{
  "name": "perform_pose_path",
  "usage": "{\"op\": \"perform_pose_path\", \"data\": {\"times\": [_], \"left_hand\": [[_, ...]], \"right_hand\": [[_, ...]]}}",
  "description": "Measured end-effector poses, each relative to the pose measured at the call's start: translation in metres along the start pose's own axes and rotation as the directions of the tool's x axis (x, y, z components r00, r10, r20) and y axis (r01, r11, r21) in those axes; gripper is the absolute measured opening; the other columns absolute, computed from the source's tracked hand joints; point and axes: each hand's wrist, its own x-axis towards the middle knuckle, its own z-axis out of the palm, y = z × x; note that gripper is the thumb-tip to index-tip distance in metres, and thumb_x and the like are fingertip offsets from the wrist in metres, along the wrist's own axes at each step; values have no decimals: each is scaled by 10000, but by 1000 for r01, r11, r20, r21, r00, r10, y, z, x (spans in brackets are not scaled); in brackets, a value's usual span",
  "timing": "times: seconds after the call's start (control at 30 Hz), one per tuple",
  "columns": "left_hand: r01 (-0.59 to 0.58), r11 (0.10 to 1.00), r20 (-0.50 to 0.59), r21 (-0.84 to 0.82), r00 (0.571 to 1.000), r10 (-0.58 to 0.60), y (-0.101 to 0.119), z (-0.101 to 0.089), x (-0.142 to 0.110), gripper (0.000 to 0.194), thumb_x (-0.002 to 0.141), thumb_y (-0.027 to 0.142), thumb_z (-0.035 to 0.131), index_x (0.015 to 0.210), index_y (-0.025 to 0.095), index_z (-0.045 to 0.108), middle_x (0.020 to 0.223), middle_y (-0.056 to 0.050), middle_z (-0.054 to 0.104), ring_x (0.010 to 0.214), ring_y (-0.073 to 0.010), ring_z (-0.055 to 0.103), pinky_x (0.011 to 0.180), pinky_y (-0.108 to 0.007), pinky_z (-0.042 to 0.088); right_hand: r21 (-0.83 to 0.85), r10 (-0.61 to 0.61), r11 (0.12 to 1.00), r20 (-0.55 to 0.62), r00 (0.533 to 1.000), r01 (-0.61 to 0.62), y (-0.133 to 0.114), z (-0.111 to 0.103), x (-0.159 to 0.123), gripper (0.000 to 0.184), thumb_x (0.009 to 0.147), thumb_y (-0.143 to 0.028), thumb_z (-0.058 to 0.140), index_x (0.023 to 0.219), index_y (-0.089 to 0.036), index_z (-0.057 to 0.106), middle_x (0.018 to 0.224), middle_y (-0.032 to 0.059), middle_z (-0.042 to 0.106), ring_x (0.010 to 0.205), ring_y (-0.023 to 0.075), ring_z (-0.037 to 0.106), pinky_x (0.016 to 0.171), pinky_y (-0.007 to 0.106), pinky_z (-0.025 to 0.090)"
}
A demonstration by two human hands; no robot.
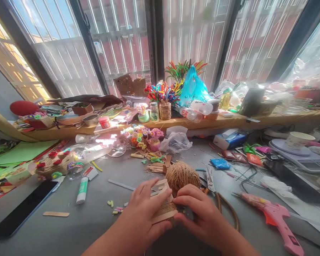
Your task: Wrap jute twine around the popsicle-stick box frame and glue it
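Observation:
Between my hands is a small piece built of flat wooden craft sticks (pixel 164 215), with twine-like strands across part of it. My left hand (pixel 146 209) lies over its left side, thumb along the near edge and fingers across the top, gripping it. At its right edge, the fingers and thumb of my right hand (pixel 198 209) pinch together; whether they hold the sticks or a strand of twine is hidden. Just beyond sits a ball of jute twine (pixel 182 176). Scissors (pixel 210 179) lie right of the ball, their handles partly behind my right hand.
A pink glue gun (pixel 274 213) lies at the right, near a kitchen scale (pixel 309 156). To the left are a glue stick (pixel 82 190), a loose craft stick (pixel 56 214) and a dark phone-like slab (pixel 21 208). Small foam bits (pixel 117 209) and cardboard scraps (pixel 157 165) are scattered nearby.

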Motion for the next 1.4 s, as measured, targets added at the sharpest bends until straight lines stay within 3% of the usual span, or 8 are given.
{"op": "perform_pose_path", "data": {"times": [0.33, 0.5, 0.77, 0.87, 1.0, 1.17, 1.27, 1.4], "left_hand": [[-40, 999, 27, -3, 999, 40, -6, 4, -4, 521, 1118, 628, 592, 1631, 571, 530, 1879, -32, 224, 1655, -490, 321, 1226, -766, 446], [-47, 999, 16, 11, 999, 46, -8, 7, -4, 505, 1120, 607, 594, 1621, 562, 550, 1879, -30, 240, 1649, -499, 328, 1221, -758, 453], [-16, 1000, 67, -11, 998, 16, 4, -2, 2, 515, 1088, 527, 702, 1590, 560, 593, 1848, -83, 327, 1621, -508, 380, 1216, -781, 428], [5, 1000, 94, -29, 996, -2, 14, -11, 5, 533, 1064, 483, 750, 1578, 540, 618, 1824, -101, 379, 1602, -518, 405, 1213, -787, 423], [13, 998, 95, -59, 995, -7, 23, -19, 6, 521, 1045, 434, 782, 1548, 507, 665, 1809, -103, 411, 1594, -508, 415, 1226, -774, 409], [39, 996, 113, -78, 993, -30, 25, -19, 7, 519, 1035, 460, 800, 1540, 480, 683, 1808, -131, 409, 1603, -516, 401, 1242, -772, 379], [39, 994, 94, -100, 995, -29, 24, -17, 7, 493, 1057, 556, 744, 1541, 491, 677, 1797, -131, 429, 1592, -512, 422, 1234, -767, 390], [22, 991, 61, -131, 998, -14, 25, -16, 5, 486, 1051, 592, 731, 1525, 491, 688, 1785, -120, 450, 1579, -504, 440, 1224, -754, 403]], "right_hand": [[79, 126, 990, -184, 975, -113, 3, -5, -9, 229, 1090, -263, 691, 1312, -305, 728, 1282, 114, 772, 1178, 293, 753, 1007, 412, 638], [106, 410, 901, -533, 740, -422, 28, -9, -13, 323, 1056, -329, 680, 1377, -296, 679, 1453, 134, 673, 1367, 348, 648, 1185, 577, 528], [181, 808, 589, -119, 578, -787, 45, -18, 5, 1037, 800, -501, 871, 1704, -251, 429, 1765, 176, 479, 1590, 418, 507, 1306, 575, 422], [158, 856, 507, 20, 516, -847, 44, -36, 24, 911, 828, -568, 858, 1634, -272, 551, 1636, 138, 656, 1500, 387, 624, 1213, 503, 546], [62, 937, 316, 139, 322, -947, 56, -55, 67, 724, 1011, -809, 519, 1389, -228, 728, 1403, 187, 801, 1243, 369, 796, 914, 467, 702], [-152, 960, 188, 238, 149, -970, 70, -49, 116, 597, 867, -727, 848, 1088, -173, 812, 998, 164, 880, 932, 382, 862, 748, 506, 721], [-239, 959, 229, 222, 176, -944, 69, -43, 129, 376, 946, -501, 886, 1015, -139, 809, 982, 124, 862, 916, 329, 850, 808, 488, 712], [-235, 901, 433, 119, 417, -870, 65, -39, 134, 447, 968, -412, 873, 1341, -207, 738, 1314, 124, 800, 1204, 344, 780, 1054, 533, 631]]}}
